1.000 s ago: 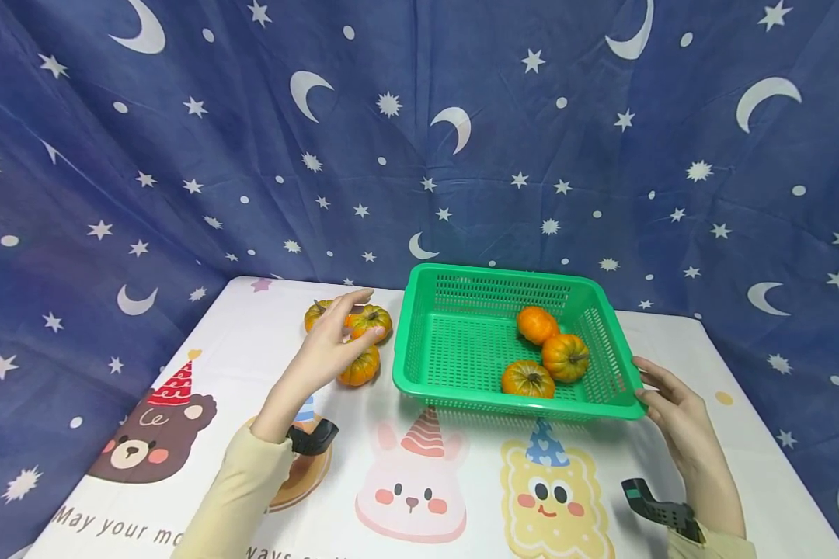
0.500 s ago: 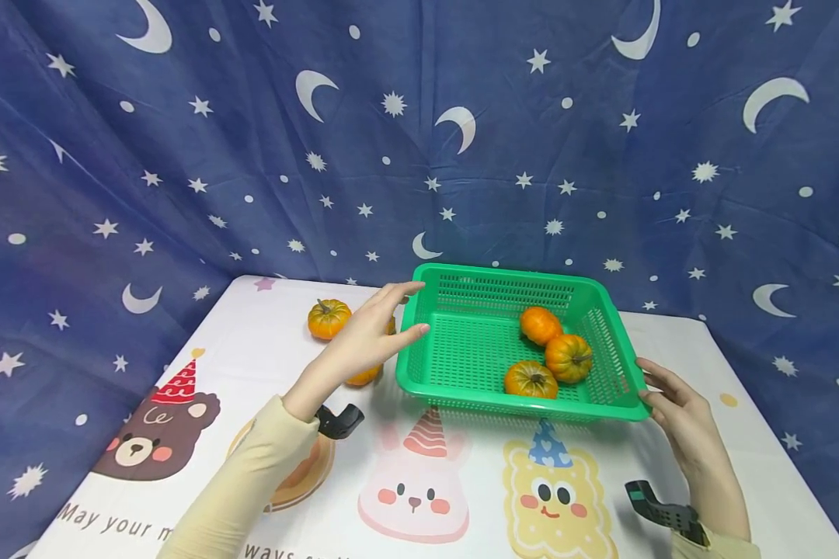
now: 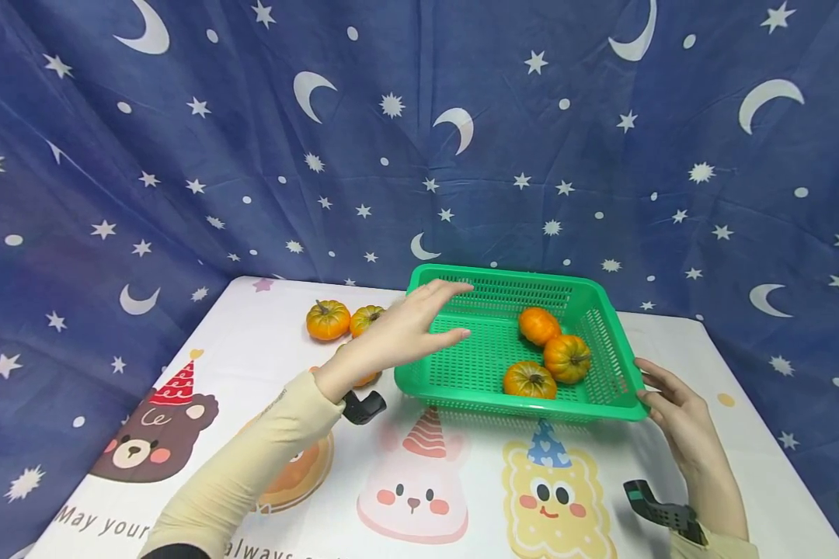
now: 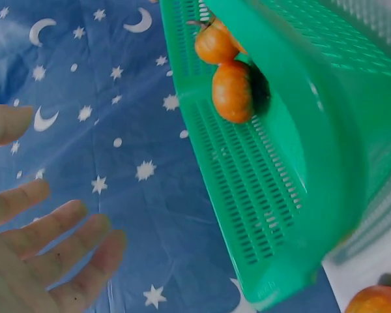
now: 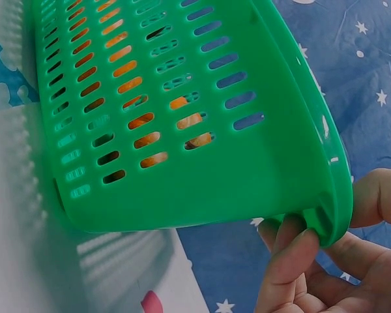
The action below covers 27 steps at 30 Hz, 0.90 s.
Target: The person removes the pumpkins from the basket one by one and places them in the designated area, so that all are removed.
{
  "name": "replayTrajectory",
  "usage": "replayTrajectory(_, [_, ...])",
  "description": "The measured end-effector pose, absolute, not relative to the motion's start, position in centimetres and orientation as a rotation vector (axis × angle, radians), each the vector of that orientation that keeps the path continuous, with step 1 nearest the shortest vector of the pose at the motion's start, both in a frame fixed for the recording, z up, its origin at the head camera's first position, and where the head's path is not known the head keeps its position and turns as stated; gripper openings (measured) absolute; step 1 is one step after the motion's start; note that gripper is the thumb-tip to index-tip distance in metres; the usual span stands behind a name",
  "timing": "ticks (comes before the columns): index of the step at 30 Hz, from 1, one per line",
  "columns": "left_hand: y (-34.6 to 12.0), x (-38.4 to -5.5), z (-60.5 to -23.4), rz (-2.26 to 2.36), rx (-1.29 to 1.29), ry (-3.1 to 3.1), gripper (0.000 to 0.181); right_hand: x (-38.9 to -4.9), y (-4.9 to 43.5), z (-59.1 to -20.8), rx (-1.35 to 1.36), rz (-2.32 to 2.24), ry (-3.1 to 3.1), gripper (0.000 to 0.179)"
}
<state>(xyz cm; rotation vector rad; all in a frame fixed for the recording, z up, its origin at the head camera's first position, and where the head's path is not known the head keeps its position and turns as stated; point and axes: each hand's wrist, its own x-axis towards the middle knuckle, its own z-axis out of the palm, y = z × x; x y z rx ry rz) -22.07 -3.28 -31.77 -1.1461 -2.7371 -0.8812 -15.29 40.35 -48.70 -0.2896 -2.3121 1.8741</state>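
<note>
Pinching the green basket rim (image 3: pixel 468 397) with my right grip (image 3: pixel 687 423), I should steady it while my left grip (image 3: pixel 407 326) hovers empty, fingers spread, at its left end.

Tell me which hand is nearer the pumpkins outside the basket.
Left. The left hand hangs just right of those pumpkins, over the basket; the right hand grips its right end, farther away.

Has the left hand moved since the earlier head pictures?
Yes, rightward: against the printed rabbit, the left hand has gone from left of it to beyond it, over the green basket.
</note>
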Motion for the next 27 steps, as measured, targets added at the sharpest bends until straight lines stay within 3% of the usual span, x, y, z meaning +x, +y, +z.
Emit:
replayTrajectory(8, [-0.8,-23.0,-31.5,-0.733,-1.303,-2.752,0.060,-14.1,38.2,-45.6,-0.283,1.899,-2.325,0.052])
replayTrajectory(12, [0.6,-23.7,-31.5,-0.653,-1.359,-2.767,0.059,-14.8,39.9,-47.7,-0.280,1.914,-2.300,0.050])
replayTrajectory(19, [2.6,-24.8,-31.7,-0.573,-1.435,-2.807,0.058,-13.8,38.0,-45.1,-0.275,1.905,-2.335,0.051])
replayTrajectory(27, [4.4,-26.4,-32.7,-0.605,-1.490,-2.840,0.053,-14.2,38.9,-46.2,-0.274,1.919,-2.333,0.050])
